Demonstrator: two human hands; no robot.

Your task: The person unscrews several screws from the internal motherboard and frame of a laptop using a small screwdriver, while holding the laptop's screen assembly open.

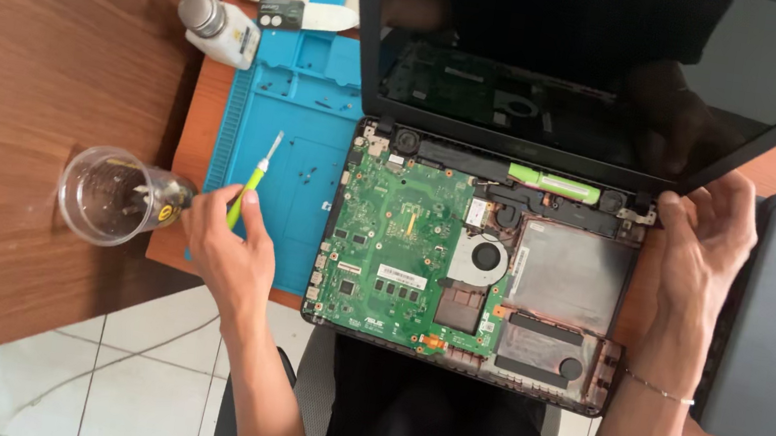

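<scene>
The screwdriver (253, 180), green with a white tip, is pinched in the fingers of the left hand (229, 252), over the blue mat (305, 127). At three o'clock from it lies the open laptop (475, 275), and the right hand (703, 250) grips the laptop's hinge corner. At nine o'clock from the screwdriver a clear cup (116, 197) lies on the table (40, 52), and at twelve o'clock stands a white bottle (218, 28).

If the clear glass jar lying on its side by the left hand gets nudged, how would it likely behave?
The clear glass jar lies on its side on the brown wooden table, so it would probably roll. Being glass near the table's edge, it looks breakable if it drops. Small parts inside might spill from its open mouth. The left hand touches it while holding a green-handled screwdriver.
</scene>
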